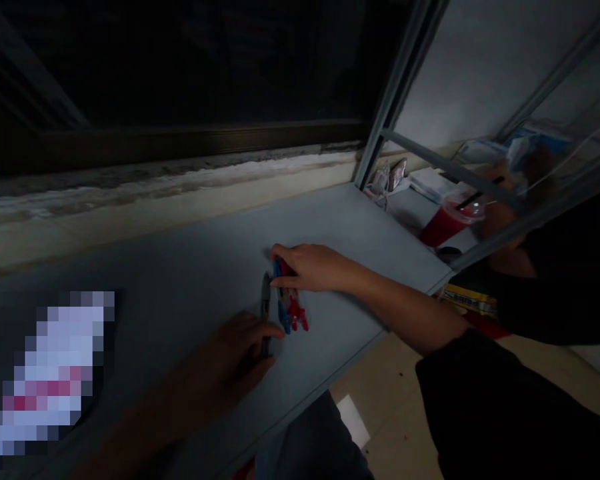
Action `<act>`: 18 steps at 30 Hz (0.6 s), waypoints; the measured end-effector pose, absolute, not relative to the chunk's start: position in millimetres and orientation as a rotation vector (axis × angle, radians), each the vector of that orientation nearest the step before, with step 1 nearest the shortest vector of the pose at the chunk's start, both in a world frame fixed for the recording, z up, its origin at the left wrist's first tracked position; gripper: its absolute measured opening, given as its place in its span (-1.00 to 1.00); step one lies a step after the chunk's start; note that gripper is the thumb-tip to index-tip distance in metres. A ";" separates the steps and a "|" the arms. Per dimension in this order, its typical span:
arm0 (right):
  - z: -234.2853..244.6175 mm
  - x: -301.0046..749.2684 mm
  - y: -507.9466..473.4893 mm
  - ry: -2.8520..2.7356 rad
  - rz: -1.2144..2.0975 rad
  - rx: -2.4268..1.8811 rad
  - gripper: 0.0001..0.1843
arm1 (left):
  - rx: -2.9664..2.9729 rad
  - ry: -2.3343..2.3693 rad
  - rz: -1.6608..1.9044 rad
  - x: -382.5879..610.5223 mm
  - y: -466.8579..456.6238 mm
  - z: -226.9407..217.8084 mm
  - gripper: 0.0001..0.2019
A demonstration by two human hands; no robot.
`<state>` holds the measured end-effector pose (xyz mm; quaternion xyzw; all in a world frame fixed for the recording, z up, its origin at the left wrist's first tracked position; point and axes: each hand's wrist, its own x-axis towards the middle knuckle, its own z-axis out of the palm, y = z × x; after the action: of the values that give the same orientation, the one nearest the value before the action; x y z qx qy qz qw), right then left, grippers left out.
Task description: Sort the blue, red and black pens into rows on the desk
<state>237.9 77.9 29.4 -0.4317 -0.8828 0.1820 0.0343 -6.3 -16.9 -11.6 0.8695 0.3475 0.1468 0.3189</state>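
Red-and-blue plastic pieces (291, 308) lie bunched mid-way along a grey shelf (360, 233), pinched from above by the right hand (305, 267). A dark hand tool (265, 308) is touched by the left hand (240, 353); its grip cannot be told.

A red drink cup (443, 223) with a straw stands beyond a metal frame (415, 87), near a stack of paper (427, 183) and small packets (387, 177). A dark window (180, 60) runs along the far edge of the bench (360, 233).

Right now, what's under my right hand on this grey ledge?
Red and blue plastic pieces sit under your right hand; the part beneath the palm is covered.
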 end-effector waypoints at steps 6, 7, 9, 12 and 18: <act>25.6 232.6 74.3 -2.677 0.576 -1.309 -0.47 | 2.253 0.942 0.338 -4.6 -14.0 -11.0 -0.82; 24.9 231.8 73.5 -2.666 0.590 -1.310 -0.47 | 2.250 0.952 0.322 -4.6 -14.2 -10.9 -0.83; 23.6 230.9 72.6 -2.635 0.623 -1.294 -0.49 | 2.235 0.973 0.315 -5.3 -15.5 -10.1 -0.83; 21.4 230.8 72.9 -2.592 0.714 -1.201 -0.56 | 2.243 0.982 0.335 -7.0 -18.6 -5.2 -0.80; 16.2 224.2 70.1 -2.510 0.985 -1.042 -0.74 | 2.212 1.027 0.362 -10.8 -20.8 9.0 -0.80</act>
<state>224.2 70.1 16.2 -0.3575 -0.8615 0.3381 0.1253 -10.8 -20.8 9.0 0.8463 0.3932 0.1384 0.3318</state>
